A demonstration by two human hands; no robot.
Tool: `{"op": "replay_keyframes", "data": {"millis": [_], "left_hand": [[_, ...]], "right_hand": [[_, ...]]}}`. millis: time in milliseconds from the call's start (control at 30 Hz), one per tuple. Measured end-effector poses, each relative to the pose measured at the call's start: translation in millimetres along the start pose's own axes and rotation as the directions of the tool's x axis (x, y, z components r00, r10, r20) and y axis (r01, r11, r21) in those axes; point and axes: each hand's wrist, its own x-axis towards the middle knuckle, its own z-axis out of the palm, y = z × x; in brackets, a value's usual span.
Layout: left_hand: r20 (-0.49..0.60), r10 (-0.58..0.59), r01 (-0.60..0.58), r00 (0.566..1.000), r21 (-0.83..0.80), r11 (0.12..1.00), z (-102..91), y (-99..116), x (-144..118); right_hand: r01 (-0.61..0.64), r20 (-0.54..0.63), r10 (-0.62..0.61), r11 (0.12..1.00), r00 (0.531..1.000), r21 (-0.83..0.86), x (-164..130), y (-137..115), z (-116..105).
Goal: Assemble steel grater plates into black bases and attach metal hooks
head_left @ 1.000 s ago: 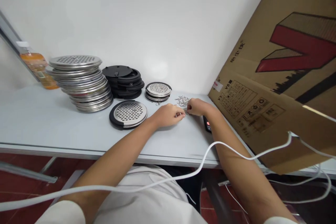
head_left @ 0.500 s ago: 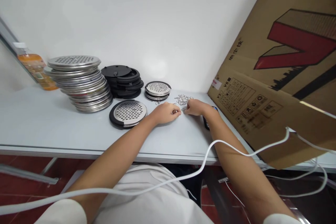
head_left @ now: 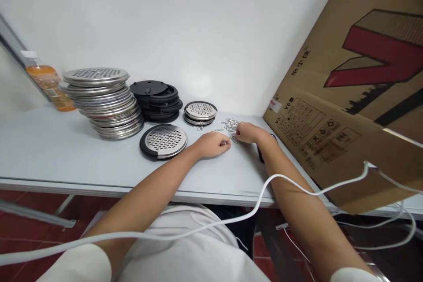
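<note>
My left hand (head_left: 211, 144) rests on the white table (head_left: 66, 158) with its fingers curled around a small wire clip. My right hand (head_left: 247, 132) lies just to its right, fingertips pinching at the near edge of a small heap of wire clips (head_left: 228, 124). The two hands almost touch. A single round perforated steel disc in a black ring (head_left: 163, 141) lies flat just left of my left hand.
A tall stack of perforated steel discs (head_left: 102, 101) stands at the back left, with a stack of black rings (head_left: 157, 101) and a short stack of small discs (head_left: 200, 113) beside it. An orange bottle (head_left: 46, 84) stands far left. A large cardboard box (head_left: 357, 92) leans at right; a white cable (head_left: 264, 189) crosses my arms.
Both hands stay at the clip heap, with only small finger movements. The view has shifted slightly.
</note>
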Motion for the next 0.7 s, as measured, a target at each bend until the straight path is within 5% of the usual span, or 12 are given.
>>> {"op": "replay_keyframes", "data": {"millis": [300,700], "left_hand": [[-0.117,-0.081,0.065,0.99,-0.14,0.988,0.6,-2.9,3.1],[-0.081,-0.074,0.066,0.994,-0.1,0.993,-0.4,-1.1,3.3]], "right_hand": [[0.026,0.05,-0.029,0.998,0.998,0.059,4.0,4.2,-0.6],[-0.007,0.111,0.013,0.999,0.994,-0.048,0.0,-8.7,-10.4]]}}
